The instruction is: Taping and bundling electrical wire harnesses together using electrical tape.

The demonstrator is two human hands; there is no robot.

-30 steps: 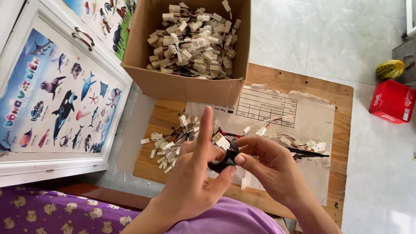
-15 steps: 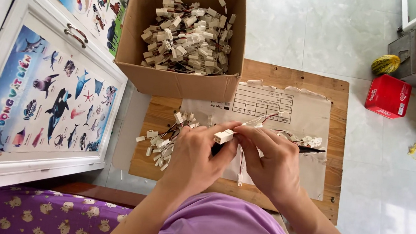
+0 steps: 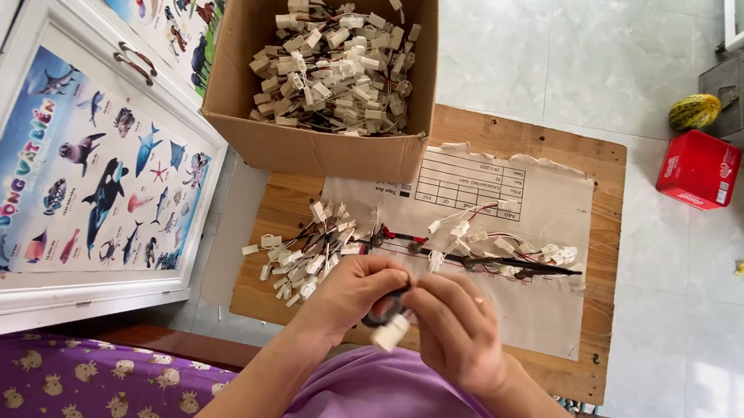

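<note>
Both hands, left hand (image 3: 355,294) and right hand (image 3: 455,331), pinch closed on a light white connector (image 3: 390,332); its thin wires look floppy, so grip the stiff plastic body.

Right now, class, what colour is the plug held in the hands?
White plug, clearest in the head view.

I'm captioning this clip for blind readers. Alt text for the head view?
Both hands, left hand and right hand, hold a small white plastic connector with dark wires above a low wooden table, where more lie beside an open cardboard box full of them.
</note>
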